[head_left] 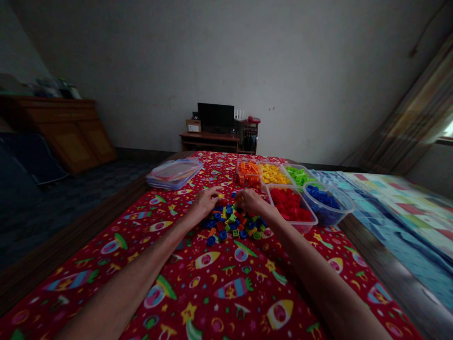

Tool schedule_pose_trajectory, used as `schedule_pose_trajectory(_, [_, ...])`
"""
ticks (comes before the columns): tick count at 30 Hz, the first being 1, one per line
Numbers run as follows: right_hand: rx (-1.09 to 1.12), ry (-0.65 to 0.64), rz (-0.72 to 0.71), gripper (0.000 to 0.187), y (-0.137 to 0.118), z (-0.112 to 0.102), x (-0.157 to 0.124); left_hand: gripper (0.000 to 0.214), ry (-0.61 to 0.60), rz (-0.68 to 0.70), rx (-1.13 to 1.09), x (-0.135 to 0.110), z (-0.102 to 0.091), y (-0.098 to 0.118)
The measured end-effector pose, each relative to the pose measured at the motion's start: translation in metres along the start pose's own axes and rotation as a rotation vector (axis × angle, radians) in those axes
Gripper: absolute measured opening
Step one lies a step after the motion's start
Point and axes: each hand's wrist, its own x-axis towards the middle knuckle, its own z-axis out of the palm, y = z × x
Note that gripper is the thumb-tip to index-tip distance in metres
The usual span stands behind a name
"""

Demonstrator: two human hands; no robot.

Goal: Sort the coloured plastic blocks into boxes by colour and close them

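A pile of small mixed building blocks (231,220) in blue, green, yellow, orange and red lies on the red patterned tablecloth (212,293). At its left edge is my left hand (205,203), its fingers bent and parted, with a yellow block (220,196) by the fingertips. My right hand (250,201) reaches over the pile's far right side. Its fingers curl downward and inward; the tips are partly hidden, so whatever they hold does not show. Close to the right hand stands a clear container of red blocks (288,204).
More clear containers hold orange blocks (248,171), yellow blocks (274,174), green blocks (299,175) and blue blocks (322,197). Stacked plastic lids (173,175) lie at the table's far left. A bed (399,203) adjoins on the right. A monitor (215,116) stands by the wall.
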Motion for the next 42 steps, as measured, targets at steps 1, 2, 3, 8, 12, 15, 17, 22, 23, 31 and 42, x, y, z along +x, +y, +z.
schedule_pose_trajectory(1, [-0.002,-0.017,0.0,0.02,0.0,0.001,0.001,0.04,0.007,0.003,0.007,0.0,-0.001,0.003])
schedule_pose_trajectory(2, [-0.014,-0.039,-0.002,0.02,0.001,0.001,0.002,0.04,0.009,0.006,0.011,-0.001,-0.002,0.005])
schedule_pose_trajectory(3, [-0.034,-0.058,-0.006,0.019,0.001,0.002,0.002,0.04,0.005,0.011,0.012,-0.002,-0.003,0.008])
schedule_pose_trajectory(8, [-0.098,-0.033,0.002,0.021,0.003,0.001,-0.002,0.035,-0.024,0.037,-0.018,-0.004,-0.003,0.017])
schedule_pose_trajectory(12, [0.036,0.116,0.025,0.019,0.003,-0.008,-0.005,0.04,-0.029,0.011,-0.161,-0.005,-0.004,0.026])
schedule_pose_trajectory(15, [0.161,0.195,0.007,0.018,-0.001,-0.012,-0.002,0.045,-0.081,-0.039,-0.301,-0.007,-0.006,0.033])
schedule_pose_trajectory(17, [0.234,0.215,-0.041,0.018,-0.004,-0.011,0.0,0.05,-0.099,-0.058,-0.375,-0.008,-0.007,0.036])
schedule_pose_trajectory(22, [0.221,0.159,-0.197,0.029,-0.011,-0.001,-0.001,0.064,-0.147,-0.087,-0.464,-0.011,-0.007,0.038])
schedule_pose_trajectory(23, [0.198,0.157,-0.225,0.03,-0.011,0.0,-0.002,0.063,-0.158,-0.088,-0.466,-0.011,-0.007,0.037])
schedule_pose_trajectory(31, [0.129,0.228,-0.212,0.016,-0.006,-0.018,-0.012,0.045,-0.022,0.104,-0.106,-0.012,-0.015,0.037])
schedule_pose_trajectory(42, [-0.186,0.365,0.297,0.025,0.089,-0.1,0.035,0.039,0.043,0.049,0.024,-0.005,-0.025,0.009])
